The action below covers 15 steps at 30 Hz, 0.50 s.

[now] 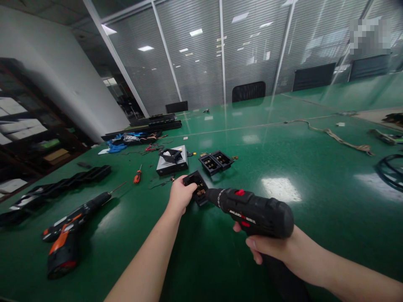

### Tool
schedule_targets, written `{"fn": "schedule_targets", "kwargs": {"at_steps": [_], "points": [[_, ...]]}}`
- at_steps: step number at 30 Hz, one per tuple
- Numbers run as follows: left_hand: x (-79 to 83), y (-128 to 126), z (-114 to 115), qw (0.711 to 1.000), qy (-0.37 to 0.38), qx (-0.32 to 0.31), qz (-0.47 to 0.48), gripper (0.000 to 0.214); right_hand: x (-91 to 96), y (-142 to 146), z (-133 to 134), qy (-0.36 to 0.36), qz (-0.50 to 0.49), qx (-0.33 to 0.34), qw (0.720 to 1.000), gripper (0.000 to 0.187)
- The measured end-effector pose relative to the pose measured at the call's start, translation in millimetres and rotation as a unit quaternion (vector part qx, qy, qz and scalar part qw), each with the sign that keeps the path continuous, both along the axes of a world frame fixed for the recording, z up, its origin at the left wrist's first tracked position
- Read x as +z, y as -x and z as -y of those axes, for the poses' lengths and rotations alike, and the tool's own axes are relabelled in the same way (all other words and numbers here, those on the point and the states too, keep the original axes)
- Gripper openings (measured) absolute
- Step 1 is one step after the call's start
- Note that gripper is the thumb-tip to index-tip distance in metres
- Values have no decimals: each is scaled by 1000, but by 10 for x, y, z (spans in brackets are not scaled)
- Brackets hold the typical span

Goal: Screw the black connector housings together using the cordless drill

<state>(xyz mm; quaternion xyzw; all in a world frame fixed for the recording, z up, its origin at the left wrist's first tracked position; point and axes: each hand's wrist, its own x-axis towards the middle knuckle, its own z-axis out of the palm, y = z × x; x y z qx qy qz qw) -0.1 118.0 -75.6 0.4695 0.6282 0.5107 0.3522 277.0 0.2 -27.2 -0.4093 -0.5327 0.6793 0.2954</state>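
Observation:
My left hand [181,193] grips the left side of a small black box [201,201] with brass-coloured pieces inside. My right hand [273,247] is wrapped round the handle of a black cordless drill [255,212] with red switches. The drill's chuck end points left and reaches the right edge of that box; the bit's tip cannot be made out. Just beyond are two similar black boxes [210,164], side by side, with brass-coloured pieces in them. A grey device [173,161] with a black bracket on top stands behind my left hand.
An orange and black power screwdriver [71,228] lies at left, near a long black segmented strip [59,188] and an orange-handled screwdriver [137,176]. Blue gloves [116,147] and black bars [154,123] lie farther back. A cord [333,136] and black cable [390,172] are at right on the green table [252,163].

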Motion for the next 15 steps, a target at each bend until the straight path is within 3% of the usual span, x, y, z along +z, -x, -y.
{"fn": "schedule_targets", "kwargs": {"at_steps": [5,9,15], "points": [[52,-36,29,1000,16,-16,-6,23,-50,59,53,35,53,-43,997,59],[67,-62,54,998,39,-26,46,22,-38,7,84,1,72,-17,997,48],[-58,-35,-13,997,-70,-30,-21,50,160,-9,72,-48,91,0,995,58]]}}
